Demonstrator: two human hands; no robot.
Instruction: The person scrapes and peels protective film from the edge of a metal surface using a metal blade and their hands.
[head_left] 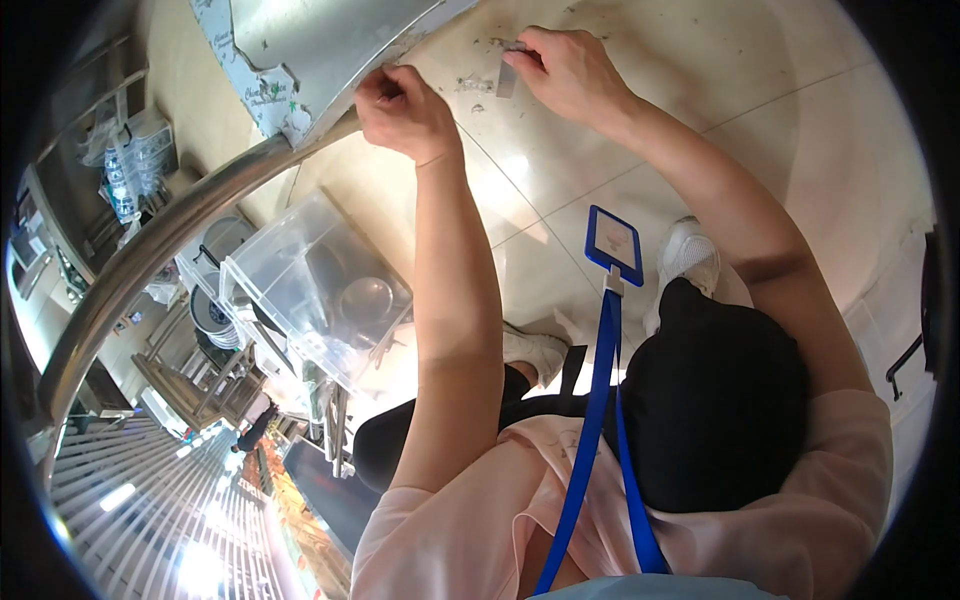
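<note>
My left hand [405, 113] is closed at the edge of a silvery sheet-metal panel [325, 35] with a torn printed film on it; its fingers are curled, and what they hold, if anything, is hidden. To the right, my right hand [570, 70] pinches a small flat grey blade-like scraper [507, 78], which points down over the tiled floor. Small dark scraps [475, 84] lie on the floor between the two hands.
A curved metal tube [165, 215] runs down the left side. Beyond it stand a clear plastic box [310, 270] and a wooden stool [205, 385]. A badge [614, 243] on a blue lanyard hangs below my hands, near my white shoes [690, 258].
</note>
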